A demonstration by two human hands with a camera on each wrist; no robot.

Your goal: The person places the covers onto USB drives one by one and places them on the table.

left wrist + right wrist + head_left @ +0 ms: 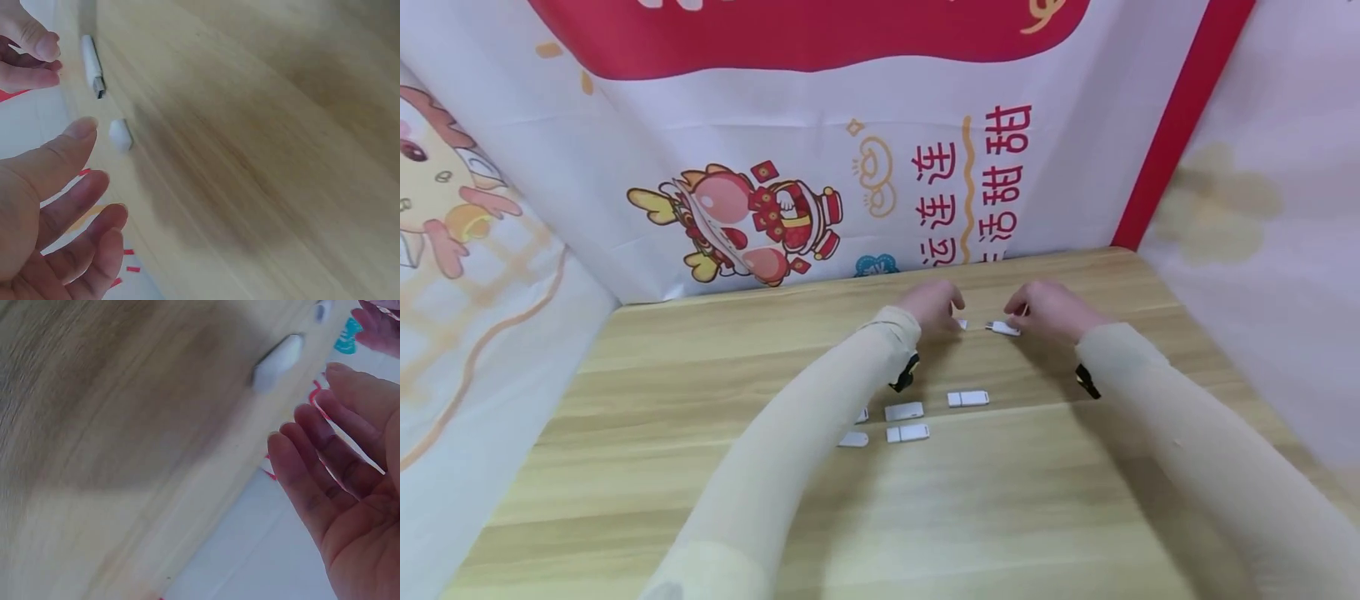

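A white USB stick (1004, 328) lies on the table towards the back, its metal plug bare and pointing left. Just left of it is a small white cap (120, 135), apart from the plug. My left hand (934, 307) hovers beside the cap, fingers loosely bent and nothing between them. Next to the USB stick is my right hand (1051, 310); in the right wrist view its relaxed fingers (287, 462) are apart from the stick and hold nothing.
Nearer on the wooden table (1000, 500) lie several more white USB sticks, among them one at the right (967, 399) and a capped one (907, 432). The left sleeve (805, 417) partly covers others. A printed cloth (820, 108) hangs along the back edge.
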